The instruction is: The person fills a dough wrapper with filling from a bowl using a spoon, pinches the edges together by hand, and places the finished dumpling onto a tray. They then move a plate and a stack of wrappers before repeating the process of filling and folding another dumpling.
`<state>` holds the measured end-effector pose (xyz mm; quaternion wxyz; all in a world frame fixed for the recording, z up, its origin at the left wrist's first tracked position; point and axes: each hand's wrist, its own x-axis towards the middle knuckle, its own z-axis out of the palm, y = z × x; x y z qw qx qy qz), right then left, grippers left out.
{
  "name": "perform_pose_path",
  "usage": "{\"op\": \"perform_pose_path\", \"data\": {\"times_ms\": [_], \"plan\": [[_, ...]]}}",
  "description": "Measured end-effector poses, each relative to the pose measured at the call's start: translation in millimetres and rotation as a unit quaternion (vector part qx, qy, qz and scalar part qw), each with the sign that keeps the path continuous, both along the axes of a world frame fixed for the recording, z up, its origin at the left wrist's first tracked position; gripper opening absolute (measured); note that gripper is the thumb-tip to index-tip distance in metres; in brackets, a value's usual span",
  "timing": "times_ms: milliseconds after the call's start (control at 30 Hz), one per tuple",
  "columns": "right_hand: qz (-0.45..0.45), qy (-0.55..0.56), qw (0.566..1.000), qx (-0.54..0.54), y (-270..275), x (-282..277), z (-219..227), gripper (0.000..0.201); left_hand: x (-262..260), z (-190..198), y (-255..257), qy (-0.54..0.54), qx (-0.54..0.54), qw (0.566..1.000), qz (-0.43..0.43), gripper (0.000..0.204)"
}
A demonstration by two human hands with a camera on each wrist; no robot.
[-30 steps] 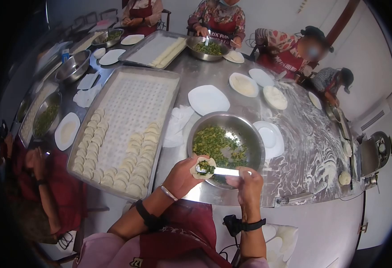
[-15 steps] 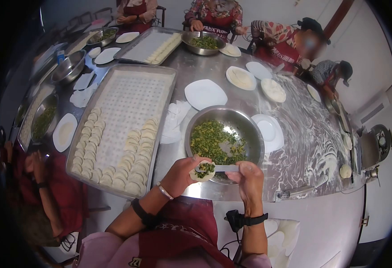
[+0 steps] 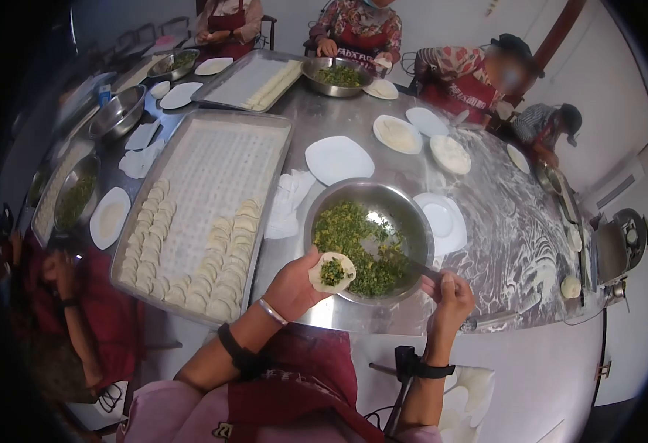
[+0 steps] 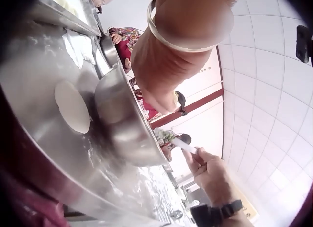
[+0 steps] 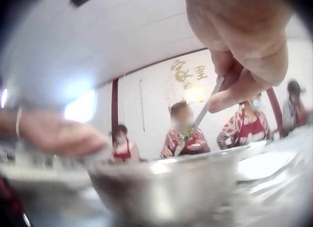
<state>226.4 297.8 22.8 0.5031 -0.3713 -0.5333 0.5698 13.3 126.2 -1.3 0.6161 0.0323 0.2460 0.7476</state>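
My left hand (image 3: 294, 286) holds a round dumpling wrapper (image 3: 348, 283) over the near left rim of a steel bowl (image 3: 431, 244). A small mound of green chopped filling (image 3: 331, 272) sits in the middle of the wrapper. With thumb and fingers, my right hand (image 3: 451, 301) pinches the handle of a metal spoon (image 3: 429, 272) at the bowl's right side. The spoon's far end slants down toward the chopped greens (image 3: 353, 236) in the bowl. In the right wrist view, green bits cling to the spoon (image 5: 209, 105) near the bowl's rim.
Left of the bowl lies a large tray (image 3: 288, 159) with rows of folded dumplings (image 3: 224, 292). White plates (image 3: 339, 160) and a crumpled white cloth (image 3: 285, 214) surround the bowl. Flour covers the steel table (image 3: 516, 236) at right. Several people in red aprons work around it.
The spoon has left the wrapper and moved right, over the bowl, with my right hand. The filling stays on the wrapper in my left hand, which has hardly moved.
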Motion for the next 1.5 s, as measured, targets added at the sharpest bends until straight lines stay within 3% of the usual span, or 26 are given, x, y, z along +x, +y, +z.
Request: {"op": "perform_pose_path", "data": {"times_ms": [67,167,367,467,667,767,833,900,967,1067,1133,1167,1267,1300,1333,1367,1433,1500], "plan": [[0.051,0.051,0.996,-0.061,-9,-3,9,0.019,-1,0,1,-0.004,0.007,1.0,0.001,0.051],[0.077,0.021,0.994,-0.08,-29,-12,20,0.019,2,-2,2,-0.007,0.02,1.0,0.02,0.051],[0.117,-0.045,0.992,-0.006,-39,-17,23,0.022,1,2,-1,0.006,0.033,0.999,0.03,0.051],[0.02,-0.009,1.0,0.021,-34,-17,22,0.024,-2,-2,-5,0.001,-0.004,0.999,0.035,0.051],[0.17,0.0,0.979,-0.113,-42,-22,25,0.019,0,4,-5,-0.035,0.036,0.999,0.003,0.044],[0.179,-0.029,0.976,-0.119,-42,-30,22,0.02,2,-1,-11,0.064,0.025,0.997,-0.02,0.054],[0.173,-0.034,0.977,-0.121,-40,-34,21,0.021,9,-10,-11,0.222,-0.003,0.975,0.001,0.041],[0.182,-0.032,0.973,-0.136,-36,-36,14,0.021,9,-3,-12,0.191,-0.016,0.982,0.001,0.035],[0.184,-0.031,0.971,-0.151,-34,-37,13,0.021,6,13,-16,-0.033,-0.013,0.999,-0.018,0.038],[0.176,-0.016,0.969,-0.17,-35,-36,13,0.021,7,-17,-11,0.211,-0.022,0.977,0.027,0.044],[0.167,0.01,0.969,-0.179,-34,-36,12,0.02,8,-34,-9,0.341,-0.017,0.938,0.06,0.043],[0.15,-0.001,0.972,-0.181,-36,-38,16,0.02,5,-42,-10,0.412,-0.003,0.909,0.068,0.043],[0.095,0.022,0.986,-0.132,-35,-31,15,0.021,2,-9,-23,0.609,-0.047,0.788,0.081,0.044],[0.071,0.007,0.992,-0.106,-38,-29,22,0.022,0,-15,-22,0.394,-0.056,0.915,0.071,0.043],[0.067,-0.019,0.995,-0.065,-39,-27,24,0.021,-1,-18,-23,0.276,-0.054,0.958,0.058,0.043],[0.061,-0.046,0.997,-0.025,-41,-26,25,0.021,-2,-22,-23,0.153,-0.059,0.985,0.055,0.043],[0.056,-0.133,0.988,0.056,-44,-22,15,0.019,-4,-17,-29,0.15,-0.061,0.985,0.059,0.043],[0.075,-0.285,0.929,0.224,-55,-22,5,0.013,-3,-14,-33,0.145,-0.062,0.986,0.059,0.043]]}}
